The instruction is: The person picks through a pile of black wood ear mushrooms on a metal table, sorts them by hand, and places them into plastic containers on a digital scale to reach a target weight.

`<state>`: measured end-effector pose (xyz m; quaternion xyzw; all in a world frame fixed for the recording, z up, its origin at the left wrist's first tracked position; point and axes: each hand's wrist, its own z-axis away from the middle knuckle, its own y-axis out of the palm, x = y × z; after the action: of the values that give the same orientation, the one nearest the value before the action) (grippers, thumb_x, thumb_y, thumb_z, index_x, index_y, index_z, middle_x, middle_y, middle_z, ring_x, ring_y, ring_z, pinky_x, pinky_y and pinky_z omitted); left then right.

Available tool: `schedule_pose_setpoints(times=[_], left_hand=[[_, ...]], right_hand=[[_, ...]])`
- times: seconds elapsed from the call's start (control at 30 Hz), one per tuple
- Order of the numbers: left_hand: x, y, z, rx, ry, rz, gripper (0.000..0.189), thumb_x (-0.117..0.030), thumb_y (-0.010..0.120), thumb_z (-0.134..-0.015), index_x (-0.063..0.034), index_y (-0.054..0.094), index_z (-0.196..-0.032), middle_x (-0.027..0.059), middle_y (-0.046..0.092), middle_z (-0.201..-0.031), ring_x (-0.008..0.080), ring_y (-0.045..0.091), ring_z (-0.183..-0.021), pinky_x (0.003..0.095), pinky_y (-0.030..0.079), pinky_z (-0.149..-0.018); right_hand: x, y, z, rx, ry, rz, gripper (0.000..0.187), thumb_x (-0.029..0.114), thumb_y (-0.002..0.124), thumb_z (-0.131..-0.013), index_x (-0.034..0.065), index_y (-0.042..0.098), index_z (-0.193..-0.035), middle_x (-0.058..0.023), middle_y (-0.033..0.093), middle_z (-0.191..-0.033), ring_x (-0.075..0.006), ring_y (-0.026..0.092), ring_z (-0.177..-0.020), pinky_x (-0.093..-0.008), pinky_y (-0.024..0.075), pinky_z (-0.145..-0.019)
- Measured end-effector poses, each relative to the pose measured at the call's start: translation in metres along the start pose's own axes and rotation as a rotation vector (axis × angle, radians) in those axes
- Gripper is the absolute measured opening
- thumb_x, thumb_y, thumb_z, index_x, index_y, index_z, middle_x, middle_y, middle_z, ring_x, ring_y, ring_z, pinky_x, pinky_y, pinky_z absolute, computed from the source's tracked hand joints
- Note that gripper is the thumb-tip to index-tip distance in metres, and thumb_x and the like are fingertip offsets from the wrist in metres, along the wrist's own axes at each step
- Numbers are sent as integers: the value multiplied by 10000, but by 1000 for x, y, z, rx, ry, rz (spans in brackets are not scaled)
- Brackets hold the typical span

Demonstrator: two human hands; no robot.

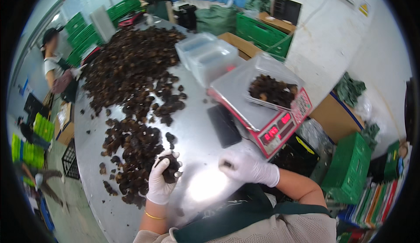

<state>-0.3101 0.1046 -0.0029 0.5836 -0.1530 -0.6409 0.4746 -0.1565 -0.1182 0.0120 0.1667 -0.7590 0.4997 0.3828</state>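
Observation:
My left hand (163,177), in a white glove, is closed around several dark brown mushroom-like pieces at the near edge of a loose pile (131,157). My right hand (247,169), gloved too, is over the metal table (193,138) with a small dark piece at its fingers. Beyond it lies a black phone-like slab (224,126). A red-framed digital scale (236,95) with lit red digits carries a clear plastic tray (256,66) of the same dark pieces (272,90). Stacked clear plastic containers (210,56) stand left of the scale.
A larger heap of dark pieces (131,56) covers the table's far part. Co-workers stand at the left (54,59) and far end (156,0). Green crates (347,171) and a cardboard box (336,116) are at the right; another green crate (262,35) is behind the scale.

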Motion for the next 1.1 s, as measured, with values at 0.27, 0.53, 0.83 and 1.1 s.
schedule_pose_setpoints(times=[0.27, 0.53, 0.83, 1.1], left_hand=[[14, 86, -53, 178, 65, -274, 276, -34, 573, -864, -47, 538, -1137, 136, 598, -1055, 236, 632, -813, 269, 530, -539], [48, 226, -152, 425, 372, -640, 267, -45, 616, -851, -27, 577, -1114, 67, 609, -987, 125, 597, -735, 234, 482, -561], [104, 268, -240, 800, 741, -1492, 418, -339, 675, -821, -6, 627, -1070, 173, 625, -1021, 295, 581, -1035, 352, 438, -905], [96, 273, -248, 786, 518, -1259, 401, -338, 624, -885, 14, 627, -1076, 75, 646, -963, 153, 580, -870, 275, 458, -791]], right_hand=[[-27, -154, 35, -848, 143, 36, 138, 10, 609, -819, 3, 613, -956, -79, 626, -931, -142, 594, -848, -263, 470, -750], [-55, -198, 10, -513, 243, 449, 336, 197, 669, -805, 31, 595, -1087, -133, 586, -996, -261, 615, -823, -329, 495, -756], [-76, -216, 33, -613, 308, 382, 297, 179, 653, -820, 38, 609, -1077, -127, 580, -945, -261, 582, -767, -337, 472, -722], [-85, -218, 38, -641, 338, 305, 264, 155, 642, -826, 33, 622, -1060, -98, 585, -926, -179, 541, -667, -294, 457, -653]])
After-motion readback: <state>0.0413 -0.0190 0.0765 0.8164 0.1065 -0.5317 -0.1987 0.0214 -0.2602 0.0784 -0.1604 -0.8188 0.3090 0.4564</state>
